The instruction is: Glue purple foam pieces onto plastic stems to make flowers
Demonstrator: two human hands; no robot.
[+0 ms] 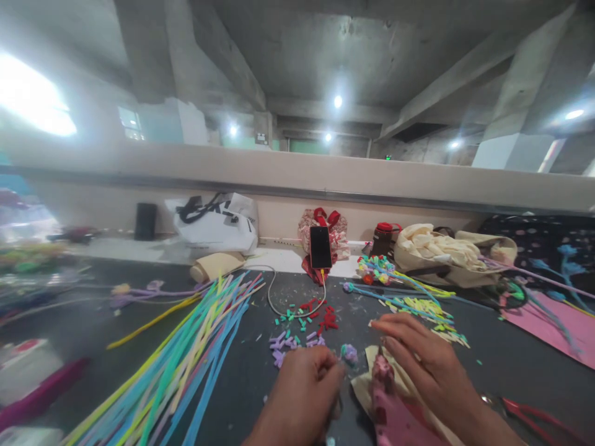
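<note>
My left hand (304, 393) is closed at the lower middle of the head view, thumb and fingers pressed together; anything between them is hidden. To its right, my right hand (421, 359) has its fingers stretched out over a pink tool (390, 396) with a narrow tip, which lies on a beige cloth (361, 387). A small pale piece (370, 323) shows at the right index fingertip. Between the hands sits a small purple and teal cluster (349, 354). Short purple pieces (279, 348), red pieces (329, 318) and green pieces (302, 324) lie just beyond my left hand.
Long coloured fuzzy stems (186, 359) spread across the left. A phone (320, 248) with a cable stands at the back, between a white bag (218, 226) and a beige bag (437, 254). Yellow pieces (423, 308), red-handled pliers (525, 412) and a pink sheet (548, 325) lie right.
</note>
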